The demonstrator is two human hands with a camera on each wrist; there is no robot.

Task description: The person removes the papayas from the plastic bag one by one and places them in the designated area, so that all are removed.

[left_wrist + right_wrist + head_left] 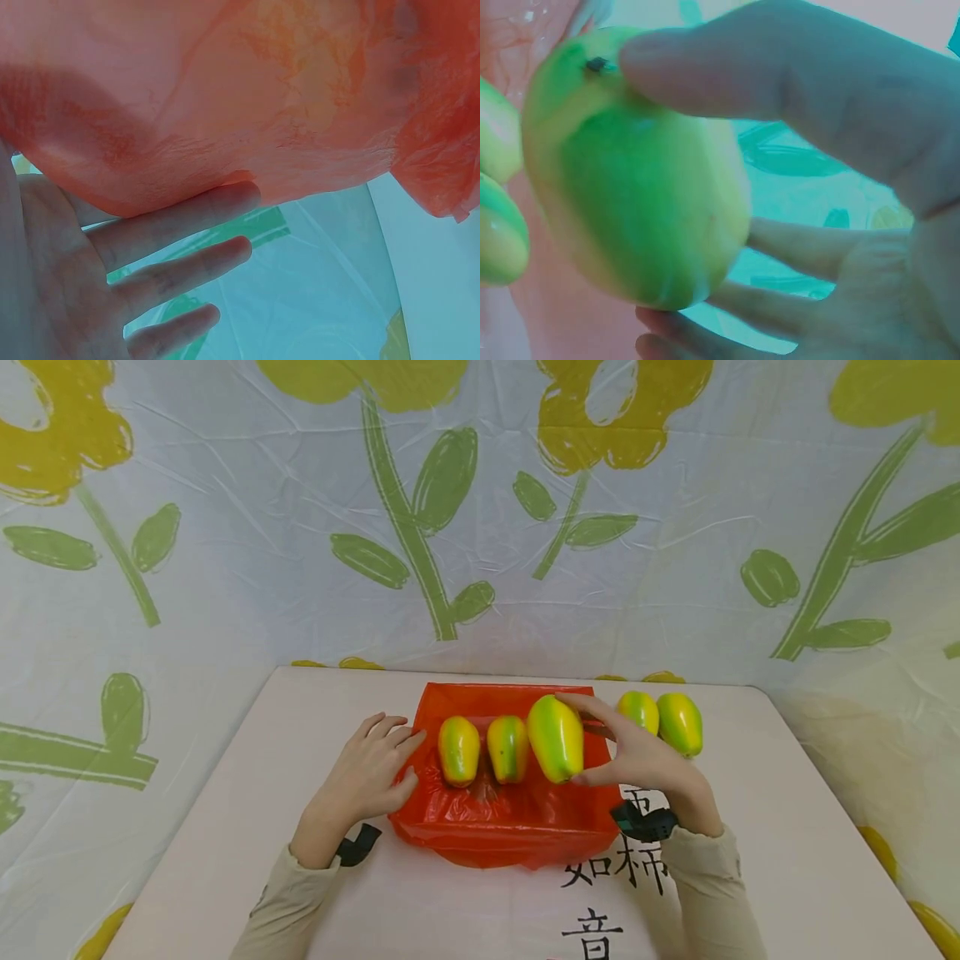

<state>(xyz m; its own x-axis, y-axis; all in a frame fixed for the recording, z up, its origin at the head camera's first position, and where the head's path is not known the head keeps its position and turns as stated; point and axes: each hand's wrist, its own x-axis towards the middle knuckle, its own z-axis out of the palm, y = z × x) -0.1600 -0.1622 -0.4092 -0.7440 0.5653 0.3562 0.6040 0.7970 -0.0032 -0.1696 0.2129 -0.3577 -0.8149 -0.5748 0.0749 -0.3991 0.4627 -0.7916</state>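
My right hand (647,758) grips a yellow-green papaya (555,739) between thumb and fingers, above the right part of a red plastic bag (495,847). The right wrist view shows the thumb near the dark stem spot of this papaya (645,195). Two more papayas, a left one (458,752) and a middle one (507,749), lie side by side on the bag's red plastic. At the bag's left side is my left hand (371,768). Its fingers (172,225) are extended in the left wrist view, the uppermost touching the bag (225,112).
Behind my right hand, two papayas, one nearer (638,712) and one farther right (681,724), lie on the pale table (240,827). Black characters (592,933) mark the tabletop near the bag. A flower-patterned cloth (285,527) hangs behind the table.
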